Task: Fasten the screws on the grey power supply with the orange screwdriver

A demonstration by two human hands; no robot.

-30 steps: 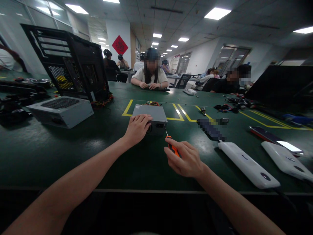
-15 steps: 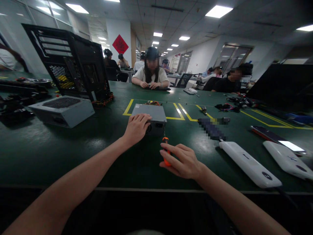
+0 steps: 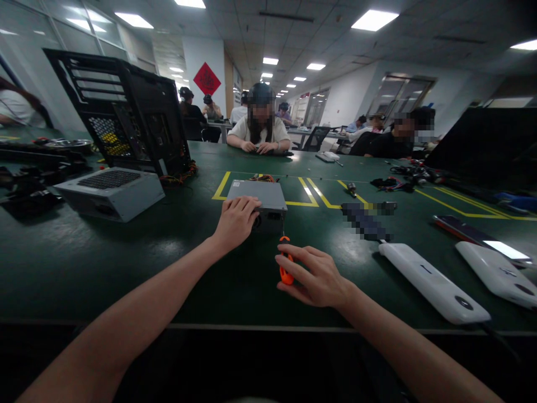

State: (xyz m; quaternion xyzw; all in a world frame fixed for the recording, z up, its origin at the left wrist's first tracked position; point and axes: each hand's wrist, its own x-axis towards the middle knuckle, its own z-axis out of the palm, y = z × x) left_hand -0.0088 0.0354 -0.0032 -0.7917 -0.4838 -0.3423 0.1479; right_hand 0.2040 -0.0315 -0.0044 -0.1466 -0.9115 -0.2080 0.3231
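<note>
A grey computer power supply unit (image 3: 268, 194) lies on the green table in front of me, its socket side facing me and a bundle of wires behind it. My left hand (image 3: 235, 219) presses on its near left part, the fingers over the top edge holding it. In my right hand (image 3: 316, 275) is an orange-handled screwdriver (image 3: 286, 272), pinched between thumb and fingertips. Its thin shaft points away from me, toward the lower right corner of the unit's near face. Whether the tip sits in a screw is too small to tell.
On the left stand a second power supply (image 3: 113, 193) and a black computer case (image 3: 142, 112). White devices (image 3: 434, 282) and a phone (image 3: 465, 232) lie to the right, cables (image 3: 394, 183) beyond. Across the table (image 3: 188, 296) sits a person (image 3: 258, 126).
The fingers of my right hand have shifted slightly on the screwdriver handle, baring more of it. My left hand and the power supply keep their places; the view has moved a little.
</note>
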